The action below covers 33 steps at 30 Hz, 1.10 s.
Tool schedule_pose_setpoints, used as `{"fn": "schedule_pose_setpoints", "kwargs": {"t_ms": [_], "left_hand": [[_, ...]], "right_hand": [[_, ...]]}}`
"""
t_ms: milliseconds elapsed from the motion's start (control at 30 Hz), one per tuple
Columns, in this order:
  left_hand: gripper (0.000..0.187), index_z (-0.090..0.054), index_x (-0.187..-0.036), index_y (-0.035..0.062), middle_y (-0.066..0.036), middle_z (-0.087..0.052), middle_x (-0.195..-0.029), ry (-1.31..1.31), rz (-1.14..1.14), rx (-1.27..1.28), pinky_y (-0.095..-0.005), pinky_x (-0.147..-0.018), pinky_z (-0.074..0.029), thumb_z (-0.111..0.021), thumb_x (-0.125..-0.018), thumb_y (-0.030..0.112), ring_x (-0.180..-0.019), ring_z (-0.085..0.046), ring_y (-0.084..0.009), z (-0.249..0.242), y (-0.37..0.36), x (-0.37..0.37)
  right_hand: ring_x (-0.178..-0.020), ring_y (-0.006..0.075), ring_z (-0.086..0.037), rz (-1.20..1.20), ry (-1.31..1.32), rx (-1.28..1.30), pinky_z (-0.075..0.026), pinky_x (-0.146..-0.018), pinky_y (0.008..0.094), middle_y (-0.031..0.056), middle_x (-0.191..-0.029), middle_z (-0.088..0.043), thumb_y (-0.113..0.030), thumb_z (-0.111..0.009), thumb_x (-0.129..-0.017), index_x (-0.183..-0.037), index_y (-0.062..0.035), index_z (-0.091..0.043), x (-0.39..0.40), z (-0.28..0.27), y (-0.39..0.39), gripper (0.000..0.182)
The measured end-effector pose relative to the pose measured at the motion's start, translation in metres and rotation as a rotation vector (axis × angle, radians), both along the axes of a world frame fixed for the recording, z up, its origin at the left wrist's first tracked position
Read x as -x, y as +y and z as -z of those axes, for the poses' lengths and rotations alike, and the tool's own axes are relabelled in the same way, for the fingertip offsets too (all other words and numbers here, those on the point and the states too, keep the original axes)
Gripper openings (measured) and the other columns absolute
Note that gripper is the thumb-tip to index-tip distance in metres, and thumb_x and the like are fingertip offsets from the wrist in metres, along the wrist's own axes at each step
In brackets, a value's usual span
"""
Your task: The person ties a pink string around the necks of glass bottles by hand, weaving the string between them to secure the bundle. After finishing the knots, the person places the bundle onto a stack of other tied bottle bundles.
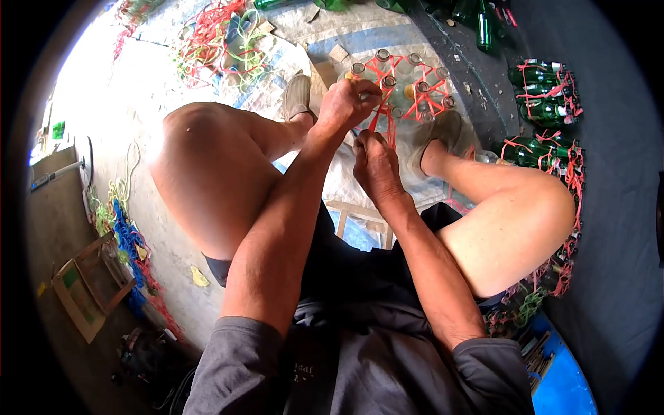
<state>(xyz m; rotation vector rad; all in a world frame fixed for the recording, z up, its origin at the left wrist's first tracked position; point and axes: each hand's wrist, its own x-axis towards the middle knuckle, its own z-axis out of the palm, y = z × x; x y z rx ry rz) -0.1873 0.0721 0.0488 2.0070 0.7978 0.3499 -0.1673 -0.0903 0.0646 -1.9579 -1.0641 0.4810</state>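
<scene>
Several clear glass bottles (415,72) stand upright in a cluster between my feet, with red plastic string (437,88) wound around and between their necks. My left hand (348,104) is at the near left side of the cluster, its fingers closed on the red string beside the bottle necks. Closer to me, my right hand (377,162) is closed in a pinch, and strands of the same string run from it up toward the bottles. My fingers partly hide the exact grip on the string.
Bundles of green bottles (543,93) tied with red string lie at the right. A tangle of red and pale green string (221,48) is at the upper left. A wooden frame (90,287) stands at the lower left, near blue string (128,238). Sheeting (373,38) covers the floor.
</scene>
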Motion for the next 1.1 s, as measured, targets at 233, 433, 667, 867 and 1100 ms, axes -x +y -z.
{"fn": "schedule_pose_setpoints", "kwargs": {"t_ms": [233,433,667,867,1100], "left_hand": [[0.019,-0.081,-0.097,0.0142,-0.018,-0.075,-0.089,-0.050,-0.047,-0.046,-0.0464,-0.079,-0.059,-0.069,-0.087,0.025,-0.087,-0.073,-0.0400,-0.002,-0.009,-0.001],[0.021,-0.080,-0.105,0.0080,-0.014,-0.079,-0.095,-0.074,-0.147,-0.146,-0.0360,-0.077,-0.058,-0.064,-0.094,0.015,-0.081,-0.074,-0.0227,-0.030,0.000,-0.001],[0.028,-0.077,-0.116,-0.0002,-0.007,-0.081,-0.104,-0.394,-0.195,0.241,-0.0292,-0.077,-0.058,-0.069,-0.099,0.021,-0.087,-0.072,-0.0148,-0.139,0.017,-0.019],[0.023,-0.079,-0.107,0.0062,-0.003,-0.079,-0.093,-0.503,-0.033,0.287,-0.0256,-0.065,-0.054,-0.074,-0.095,0.025,-0.074,-0.067,-0.0074,-0.218,0.057,-0.042],[0.021,-0.079,-0.100,0.0031,-0.003,-0.076,-0.087,-0.376,0.146,0.237,-0.0251,-0.062,-0.050,-0.074,-0.093,0.022,-0.069,-0.062,-0.0074,-0.243,0.090,-0.046]], "right_hand": [[-0.096,0.0453,-0.065,-0.200,-0.155,0.108,-0.054,-0.080,0.0533,0.0233,-0.104,-0.062,0.003,-0.061,-0.084,-0.105,-0.0022,-0.063,0.015,-0.003,-0.017,0.021],[-0.098,0.0444,-0.066,-0.444,-0.098,0.310,-0.055,-0.084,0.0529,0.0224,-0.106,-0.062,0.002,-0.062,-0.084,-0.108,-0.0032,-0.065,0.009,-0.058,-0.025,0.025],[-0.106,0.0410,-0.069,-0.538,-0.170,0.399,-0.055,-0.091,0.0499,0.0195,-0.111,-0.071,-0.005,-0.071,-0.087,-0.115,-0.0060,-0.071,-0.032,-0.158,-0.033,0.028],[-0.101,0.0405,-0.067,-0.556,-0.461,0.268,-0.054,-0.088,0.0492,0.0185,-0.106,-0.070,-0.007,-0.066,-0.086,-0.113,-0.0075,-0.068,-0.137,-0.171,-0.017,0.027],[-0.109,0.0392,-0.066,-0.683,-0.616,0.342,-0.055,-0.089,0.0462,0.0149,-0.124,-0.064,0.006,-0.070,-0.077,-0.136,-0.0110,-0.059,-0.204,-0.134,0.034,0.062]]}}
